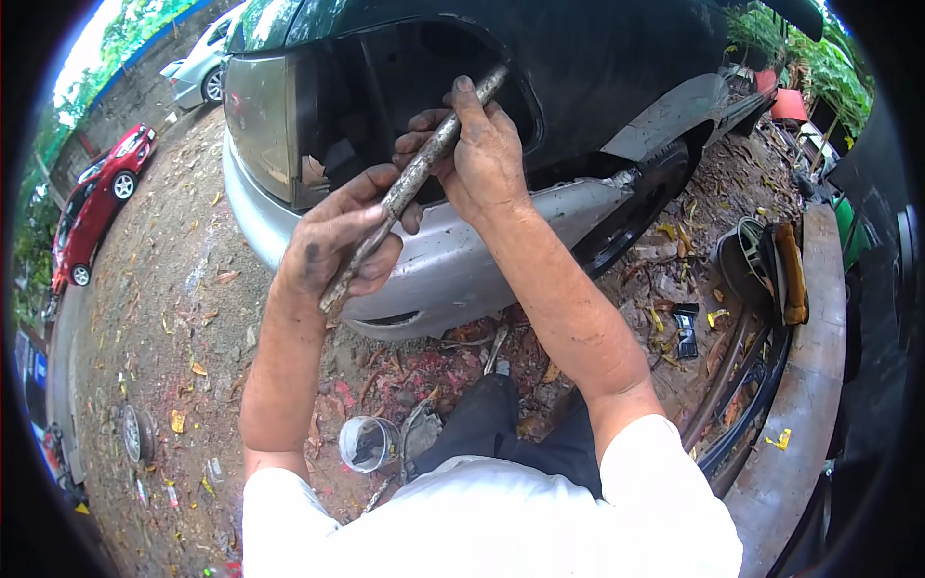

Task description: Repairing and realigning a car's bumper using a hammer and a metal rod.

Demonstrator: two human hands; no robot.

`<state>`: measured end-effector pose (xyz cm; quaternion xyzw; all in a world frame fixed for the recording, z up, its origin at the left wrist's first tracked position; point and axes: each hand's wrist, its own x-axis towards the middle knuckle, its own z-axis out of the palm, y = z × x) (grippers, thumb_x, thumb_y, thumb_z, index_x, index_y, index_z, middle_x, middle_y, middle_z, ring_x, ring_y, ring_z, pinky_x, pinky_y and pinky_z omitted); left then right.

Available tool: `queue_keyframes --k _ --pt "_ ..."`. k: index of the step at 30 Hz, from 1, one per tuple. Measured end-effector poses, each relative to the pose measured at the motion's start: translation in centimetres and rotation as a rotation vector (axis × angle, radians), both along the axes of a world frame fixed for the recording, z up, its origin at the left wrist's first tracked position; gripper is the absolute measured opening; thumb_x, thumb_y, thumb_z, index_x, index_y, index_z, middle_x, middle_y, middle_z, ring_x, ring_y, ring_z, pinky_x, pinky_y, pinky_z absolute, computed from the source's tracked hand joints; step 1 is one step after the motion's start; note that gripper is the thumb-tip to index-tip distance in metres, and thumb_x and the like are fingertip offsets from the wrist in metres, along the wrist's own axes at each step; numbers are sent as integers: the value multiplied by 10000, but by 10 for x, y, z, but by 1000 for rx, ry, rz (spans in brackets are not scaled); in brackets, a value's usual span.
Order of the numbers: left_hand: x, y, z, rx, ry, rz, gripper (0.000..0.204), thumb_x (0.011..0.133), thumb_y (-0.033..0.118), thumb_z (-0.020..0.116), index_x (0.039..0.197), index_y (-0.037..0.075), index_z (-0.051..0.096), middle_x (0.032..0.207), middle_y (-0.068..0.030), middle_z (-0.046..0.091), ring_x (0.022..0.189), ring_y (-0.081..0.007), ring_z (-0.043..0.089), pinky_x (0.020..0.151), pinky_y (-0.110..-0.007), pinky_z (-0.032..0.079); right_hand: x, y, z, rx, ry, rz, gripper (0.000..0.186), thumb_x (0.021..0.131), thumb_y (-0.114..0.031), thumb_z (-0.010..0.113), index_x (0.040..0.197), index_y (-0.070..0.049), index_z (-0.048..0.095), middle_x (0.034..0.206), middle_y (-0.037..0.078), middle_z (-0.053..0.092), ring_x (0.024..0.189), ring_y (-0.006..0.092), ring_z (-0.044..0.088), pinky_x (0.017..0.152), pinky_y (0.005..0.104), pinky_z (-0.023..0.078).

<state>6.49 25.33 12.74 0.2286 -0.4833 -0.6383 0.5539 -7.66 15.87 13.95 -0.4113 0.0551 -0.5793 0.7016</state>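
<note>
Both my hands grip one long, dirty grey metal rod [412, 178] that slants from lower left to upper right. My left hand [337, 241], smeared with black grease, is closed around its lower end. My right hand [477, 154] is wrapped around the upper part, the thumb lying along the rod. The rod's tip points into the dark empty headlight opening [385, 87] of a dark car, just above the silver bumper [462, 260].
A front wheel [636, 207] sits to the right of the bumper. A small open can [367, 443] stands on the leaf-strewn dirt near my knee. Car parts and a curved panel [800, 385] lie at the right. A red car [96, 202] is parked far left.
</note>
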Motion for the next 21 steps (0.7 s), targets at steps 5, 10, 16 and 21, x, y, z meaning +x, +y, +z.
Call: queue_keyframes --k 5,10,16,21 --pt "-8 1 4 22 48 -1 458 858 69 506 1298 42 381 870 -210 528 399 -72 409 282 -167 280 2 -5 -2 -11 -54 10 379 927 -370 463 969 -15 336 766 132 543 625 228 628 555 356 564" --pt "-11 -2 10 16 -73 89 439 839 48 529 1259 16 408 849 -208 534 377 -63 386 276 -170 272 -4 -10 1 -46 -80 36 375 922 -383 470 963 -29 351 780 123 541 656 209 625 583 332 556" --pt "-17 6 16 27 -36 125 398 840 52 527 1224 2 436 838 -221 536 369 -61 376 278 -165 279 -9 -7 3 -55 -77 89 387 918 -391 475 962 -20 372 795 120 546 674 209 628 612 333 565" --pt "-10 -4 16 -44 -94 148 398 824 42 531 1209 -16 447 835 -242 536 365 -75 391 270 -176 279 -6 -17 -1 13 -29 63 380 921 -391 467 982 -32 359 781 128 562 681 215 639 587 331 562"
